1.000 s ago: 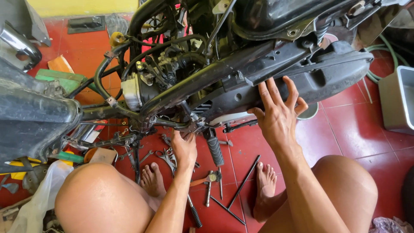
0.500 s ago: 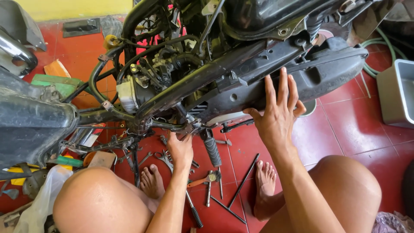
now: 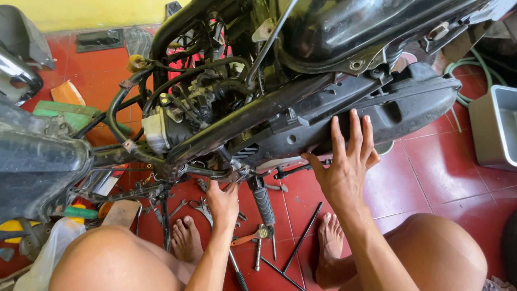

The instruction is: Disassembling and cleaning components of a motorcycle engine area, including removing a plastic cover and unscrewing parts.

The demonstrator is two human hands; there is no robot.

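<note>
Right hand is what I see first: it lies flat with fingers spread wide, palm pressed against the underside of the long black engine cover of the stripped motorcycle, thumb splayed toward the frame. It pinches nothing; it only presses on the plastic. That cover runs from the middle of the bike out to its rounded end, just beside the grey plastic tub on the red tiled floor.

Left hand reaches up under the black frame tube, at the low joint where the frame meets the engine cover's near end. Its fingers are curled up into that joint; I cannot tell whether they grip a bolt or a tool there, since the metal hides the fingertips.

Just beside the engine cover's near end, a black ribbed footpeg hangs down, close to my left wrist. Below the cover, on the floor between my bare feet, lie several loose tools: orange-handled pliers, long dark rods and spanners. Above the cover sits the dark glossy body shell. Well away from the cover, past the frame, a green flat piece lies on the tiles below the yellow wall.
</note>
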